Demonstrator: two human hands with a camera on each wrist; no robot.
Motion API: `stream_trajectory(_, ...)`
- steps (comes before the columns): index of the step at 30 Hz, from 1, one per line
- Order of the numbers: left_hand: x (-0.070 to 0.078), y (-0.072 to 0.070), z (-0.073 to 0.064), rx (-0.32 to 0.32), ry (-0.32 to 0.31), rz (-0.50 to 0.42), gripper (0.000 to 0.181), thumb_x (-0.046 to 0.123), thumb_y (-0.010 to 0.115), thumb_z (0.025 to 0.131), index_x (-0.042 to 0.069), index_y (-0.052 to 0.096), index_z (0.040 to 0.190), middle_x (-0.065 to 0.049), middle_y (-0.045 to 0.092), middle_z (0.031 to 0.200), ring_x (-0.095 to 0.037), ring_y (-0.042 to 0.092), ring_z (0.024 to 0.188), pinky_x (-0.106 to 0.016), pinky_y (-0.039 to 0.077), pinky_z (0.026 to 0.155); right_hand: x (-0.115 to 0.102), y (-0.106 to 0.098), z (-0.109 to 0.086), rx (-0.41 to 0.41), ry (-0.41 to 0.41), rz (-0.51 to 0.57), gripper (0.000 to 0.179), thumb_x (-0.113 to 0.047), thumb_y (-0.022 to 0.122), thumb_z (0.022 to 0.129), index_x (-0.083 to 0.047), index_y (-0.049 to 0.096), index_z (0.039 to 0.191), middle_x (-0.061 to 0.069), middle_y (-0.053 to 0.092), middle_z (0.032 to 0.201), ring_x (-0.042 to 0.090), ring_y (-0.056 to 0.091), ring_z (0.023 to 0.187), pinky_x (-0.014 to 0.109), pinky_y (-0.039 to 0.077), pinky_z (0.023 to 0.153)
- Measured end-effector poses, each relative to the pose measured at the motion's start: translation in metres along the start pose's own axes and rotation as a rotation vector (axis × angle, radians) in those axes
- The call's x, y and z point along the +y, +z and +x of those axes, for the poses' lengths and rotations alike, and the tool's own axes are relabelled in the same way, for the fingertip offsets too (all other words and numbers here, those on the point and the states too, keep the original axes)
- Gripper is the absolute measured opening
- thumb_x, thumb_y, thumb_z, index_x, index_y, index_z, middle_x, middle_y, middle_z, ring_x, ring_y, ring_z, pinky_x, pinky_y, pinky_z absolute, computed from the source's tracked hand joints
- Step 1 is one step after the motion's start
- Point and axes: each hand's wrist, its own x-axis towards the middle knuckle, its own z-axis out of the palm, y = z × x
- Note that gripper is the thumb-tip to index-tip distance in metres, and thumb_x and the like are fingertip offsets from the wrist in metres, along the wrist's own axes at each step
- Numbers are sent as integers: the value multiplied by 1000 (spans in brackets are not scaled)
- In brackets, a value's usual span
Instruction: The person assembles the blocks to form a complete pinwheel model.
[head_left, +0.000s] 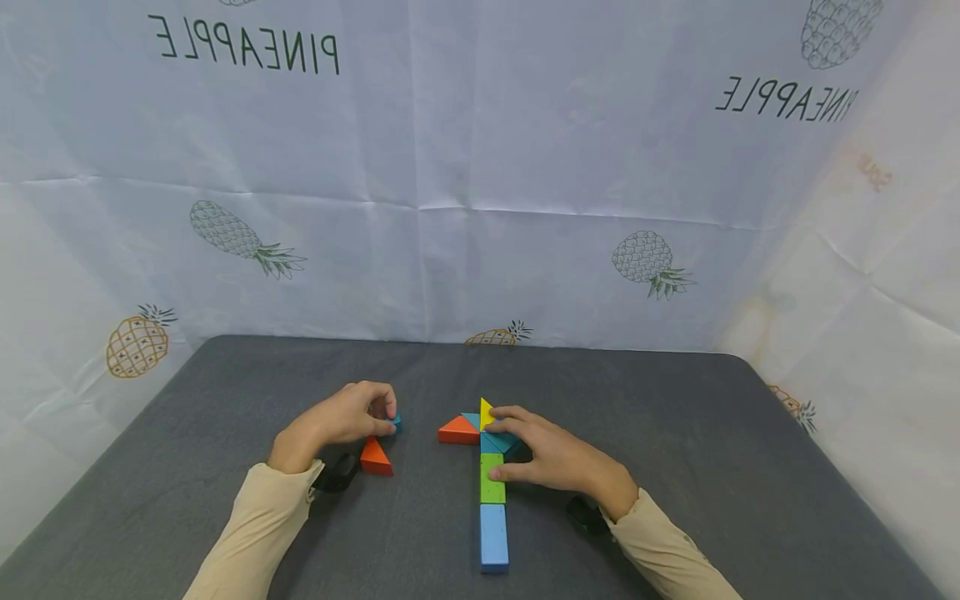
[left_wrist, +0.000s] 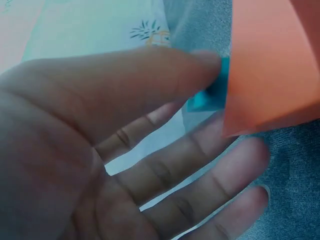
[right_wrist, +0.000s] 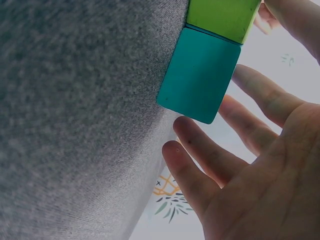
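My left hand (head_left: 348, 415) pinches a small teal block (head_left: 397, 424) between thumb and fingertips; the left wrist view shows part of this teal block (left_wrist: 210, 95) by the thumb tip. Just below the hand lies an orange triangular block (head_left: 377, 458), large at the right of that view. My right hand (head_left: 551, 454) rests over an arrangement of blocks, fingers extended. Its thumb touches a green block (head_left: 492, 490), and its fingertips lie by a yellow triangle (head_left: 485, 413) and teal triangular blocks (head_left: 491, 443). A teal block face (right_wrist: 200, 75) stands beside the fingers in the right wrist view.
A blue rectangular block (head_left: 493, 537) continues the column below the green one. Left of the column's top sits another orange triangle (head_left: 459, 430), touching a blue piece. The dark grey table (head_left: 615, 392) ends at a white pineapple-print cloth (head_left: 525, 150) behind.
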Motion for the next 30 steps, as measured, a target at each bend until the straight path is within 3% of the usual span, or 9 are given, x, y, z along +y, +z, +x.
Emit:
stream_trajectory(6,1,-2,0,-54,-16,-50,31,9,75,87,3,61,114,-5,67,89,-15,59,78,-31,50,70,0,-1,1,1,1,-4,65,-54,67,90,-18,54,142,2,35,158,29,37,144,54,38,112)
stream_trajectory(9,1,-2,-1,-86,-10,-74,37,9,77,85,0,61,118,-6,70,94,-16,62,83,-33,53,75,0,-1,1,3,-4,-5,65,-53,67,90,-17,54,142,4,35,158,30,38,144,55,38,112)
stream_trajectory(13,2,0,0,-92,6,-76,38,12,79,83,0,61,115,-5,71,92,-15,62,83,-34,53,77,0,-1,1,1,-5,-6,65,-53,67,90,-17,53,142,3,35,158,29,38,144,54,38,112)
stream_trajectory(19,6,5,1,-52,5,-24,35,20,82,82,3,63,104,-2,68,83,-13,58,75,-30,50,72,0,-1,0,-4,2,-2,64,-53,67,90,-19,53,142,0,35,158,28,37,145,53,38,112)
stream_trajectory(30,8,10,4,-46,-11,-14,31,19,84,79,4,65,99,3,70,76,-11,58,72,-30,50,74,0,0,0,-1,-1,0,65,-53,68,89,-19,53,142,-1,34,158,27,37,145,53,38,112)
